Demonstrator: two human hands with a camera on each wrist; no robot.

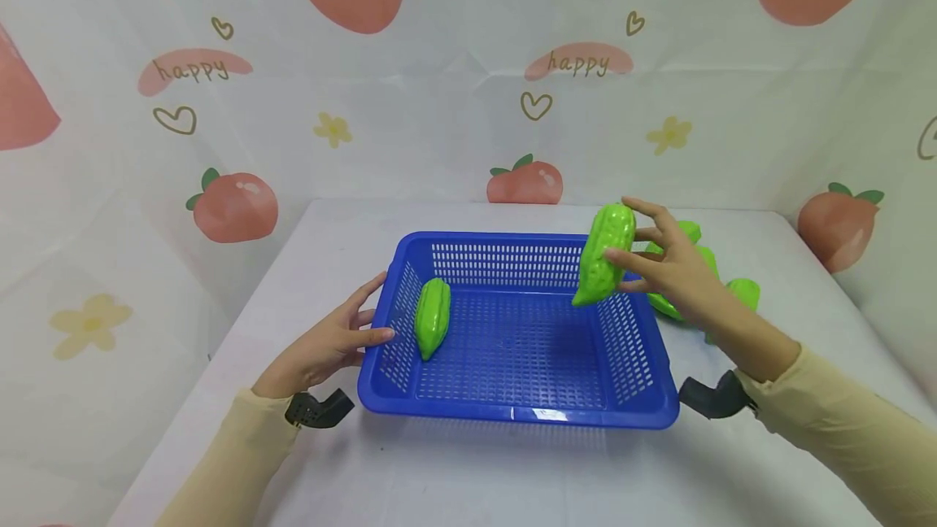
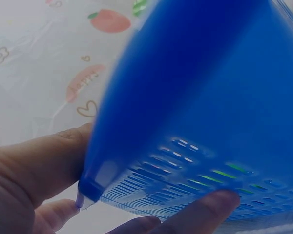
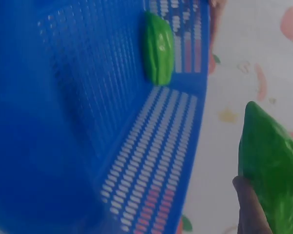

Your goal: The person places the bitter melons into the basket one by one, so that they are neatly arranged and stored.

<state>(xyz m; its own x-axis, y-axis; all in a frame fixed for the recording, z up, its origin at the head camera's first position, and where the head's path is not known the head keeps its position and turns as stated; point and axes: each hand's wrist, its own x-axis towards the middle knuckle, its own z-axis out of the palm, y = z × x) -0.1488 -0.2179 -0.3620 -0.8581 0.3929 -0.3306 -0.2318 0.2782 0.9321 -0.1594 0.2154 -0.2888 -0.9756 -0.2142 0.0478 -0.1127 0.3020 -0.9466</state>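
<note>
A blue plastic basket [image 1: 476, 411] with slotted walls stands on the table. My left hand [image 1: 329, 348] grips its left side, the thumb at the rim and other fingers against the outer wall, as the left wrist view shows. Above the basket's right end, my right hand [image 1: 677, 271] holds a bright green, bumpy bitter melon [image 1: 604, 254] between thumb and fingers, its pointed tip downward. Another bitter melon [image 1: 433, 317] lies inside the basket along the left wall; the right wrist view shows both this melon [image 3: 158, 48] and the held one [image 3: 266, 161].
Several more green bitter melons [image 1: 745, 293] lie on the table right of the basket, partly hidden behind my right hand and wrist. A white cloth printed with peaches hangs behind the white-covered table [image 1: 468, 486]. Black cameras [image 1: 320, 409] sit on both wrists.
</note>
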